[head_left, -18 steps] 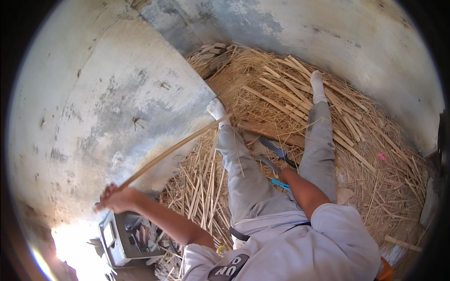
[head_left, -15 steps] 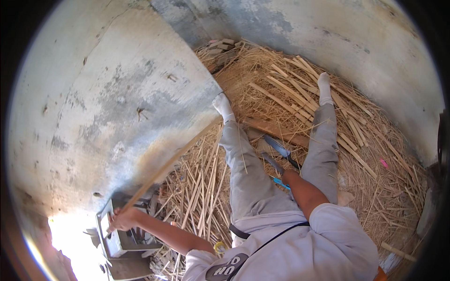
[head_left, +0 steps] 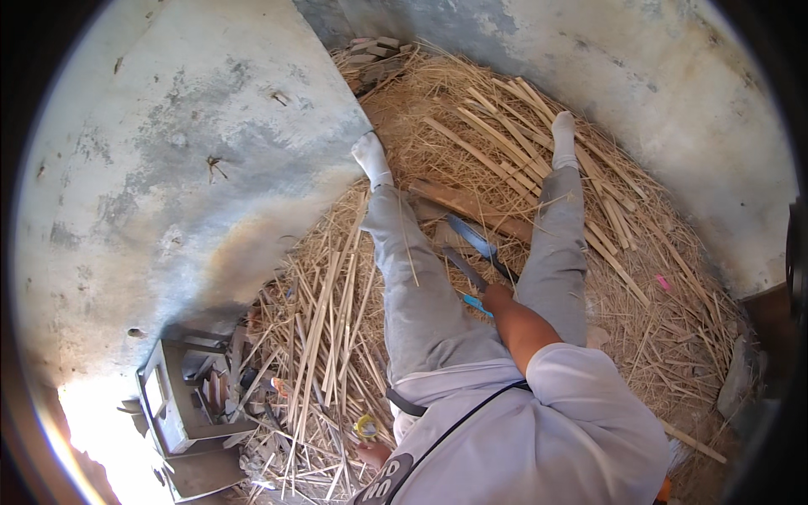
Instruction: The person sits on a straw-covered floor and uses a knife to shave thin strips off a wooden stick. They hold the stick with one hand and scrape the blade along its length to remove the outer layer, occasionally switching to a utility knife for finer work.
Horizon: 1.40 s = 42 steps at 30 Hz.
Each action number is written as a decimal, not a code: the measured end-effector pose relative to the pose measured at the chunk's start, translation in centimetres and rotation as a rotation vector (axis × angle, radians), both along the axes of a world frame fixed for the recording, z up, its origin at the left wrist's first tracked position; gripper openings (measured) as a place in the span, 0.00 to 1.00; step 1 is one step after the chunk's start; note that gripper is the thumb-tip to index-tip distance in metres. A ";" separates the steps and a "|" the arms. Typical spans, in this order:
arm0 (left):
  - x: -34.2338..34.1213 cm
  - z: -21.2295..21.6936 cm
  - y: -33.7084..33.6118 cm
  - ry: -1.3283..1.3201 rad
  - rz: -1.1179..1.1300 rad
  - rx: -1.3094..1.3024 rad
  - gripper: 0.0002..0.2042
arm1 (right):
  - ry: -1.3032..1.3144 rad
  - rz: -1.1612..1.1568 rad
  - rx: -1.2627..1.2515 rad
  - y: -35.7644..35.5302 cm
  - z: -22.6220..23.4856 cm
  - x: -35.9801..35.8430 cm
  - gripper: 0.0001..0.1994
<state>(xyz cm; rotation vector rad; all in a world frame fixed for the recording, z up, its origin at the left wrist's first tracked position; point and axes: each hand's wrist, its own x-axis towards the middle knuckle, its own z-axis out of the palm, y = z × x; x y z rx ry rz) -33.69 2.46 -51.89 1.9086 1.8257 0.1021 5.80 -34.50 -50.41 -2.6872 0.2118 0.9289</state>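
Mostly, my feed is filled by a stained grey wall (head_left: 194, 151), wrapping round a floor thick with straw (head_left: 673, 337). Wearer's legs in grey trousers (head_left: 438, 332) stretch out apart across it; white socks (head_left: 370, 158), left one by the wall's corner, contact unclear to me. Long split strips (head_left: 328, 337) heaped left of the legs; more pale strips (head_left: 505, 151) lie fanned near the right foot. Grey open-fronted box (head_left: 181, 425) at lower left, below the wall. Brown plank (head_left: 475, 209) lying slantwise between the shins. Small stack of bricks (head_left: 370, 57) at the far corner.

Nearer in: a black-handled knife (head_left: 473, 237) rests between the legs, just beside a grey blade (head_left: 465, 268). I read the right hand (head_left: 497, 297) as curled round the near end of that blade, its grip hidden. Left hand (head_left: 373, 454) sits low by the shirt, partly covered; I can't tell whether its fingers are spread or pinching. Blue object (head_left: 477, 305) just beside the right hand. Yellow roll (head_left: 366, 427) close above the left. Pink scrap (head_left: 662, 283) on the straw, right.
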 end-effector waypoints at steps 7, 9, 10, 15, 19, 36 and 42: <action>11.0 7.9 -2.4 -0.564 -0.899 0.629 0.24 | -0.056 -0.080 0.121 -2.3 3.4 6.4 0.16; 17.7 15.1 -6.5 -0.796 -0.851 0.087 0.21 | 0.063 -0.164 0.348 -4.2 6.3 10.9 0.15; 20.2 17.6 -7.8 -0.795 -0.952 0.029 0.21 | 0.016 -0.047 0.273 -4.3 8.9 12.9 0.14; 27.1 25.3 -12.2 -0.367 -1.457 -0.081 0.41 | -0.222 -0.083 0.580 -12.8 17.9 19.5 0.13; 28.2 24.6 -13.9 -0.222 -1.446 0.068 0.52 | -0.555 -0.593 0.980 -25.2 18.7 19.0 0.12; 28.9 25.7 -14.1 -0.223 -1.417 0.058 0.51 | -0.464 -0.480 -0.348 -32.6 0.5 2.2 0.19; 27.9 25.2 -13.9 -0.229 -1.402 0.118 0.51 | -0.412 -0.467 -0.049 -35.7 2.7 -1.3 0.21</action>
